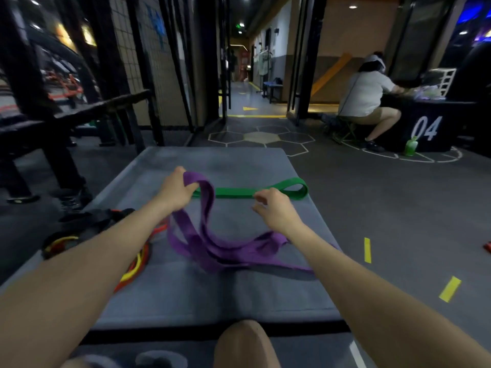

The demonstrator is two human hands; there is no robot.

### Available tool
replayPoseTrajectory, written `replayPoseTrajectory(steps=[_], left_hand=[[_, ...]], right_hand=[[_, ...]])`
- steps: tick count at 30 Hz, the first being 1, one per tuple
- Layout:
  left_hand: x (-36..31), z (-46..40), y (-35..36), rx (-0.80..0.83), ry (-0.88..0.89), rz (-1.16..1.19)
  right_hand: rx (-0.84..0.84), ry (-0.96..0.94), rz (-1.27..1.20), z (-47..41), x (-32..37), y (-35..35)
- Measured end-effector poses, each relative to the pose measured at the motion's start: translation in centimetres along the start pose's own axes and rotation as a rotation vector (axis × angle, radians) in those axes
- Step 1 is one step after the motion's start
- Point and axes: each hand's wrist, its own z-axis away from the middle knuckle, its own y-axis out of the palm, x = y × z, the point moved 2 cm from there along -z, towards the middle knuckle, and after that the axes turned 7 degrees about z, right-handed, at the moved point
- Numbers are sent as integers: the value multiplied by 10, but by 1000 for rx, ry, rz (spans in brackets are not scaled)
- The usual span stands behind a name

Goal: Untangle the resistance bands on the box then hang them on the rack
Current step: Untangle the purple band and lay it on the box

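Observation:
A purple resistance band [212,248] lies in loose loops on the grey box top [212,293]. My left hand [174,191] grips one end of it and lifts that loop off the box. Behind it a green band [239,192] lies flat and straight across the far part of the box. My right hand [273,211] hovers over the box near the green band with loosely curled fingers and holds nothing. Red and yellow tube bands [135,264] with black handles [101,217] lie tangled at the box's left edge.
A dark metal rack [79,112] stands to the left of the box. A seated person [366,96] works at a black box marked 04 [427,123] at the right, with a green bottle [411,146] on the floor. My knee [245,343] shows at the bottom.

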Motion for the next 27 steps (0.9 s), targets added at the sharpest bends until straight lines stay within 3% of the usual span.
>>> replayPoseTrajectory(steps=[7, 15, 27], left_hand=[[-53, 3, -63, 56, 111, 145], [-122, 6, -122, 94, 209, 456], [-172, -9, -173, 207, 250, 376]], right_hand=[[-61, -248, -185, -28, 111, -31], [-215, -369, -155, -53, 158, -106], [-210, -460, -136, -81, 178, -206]])
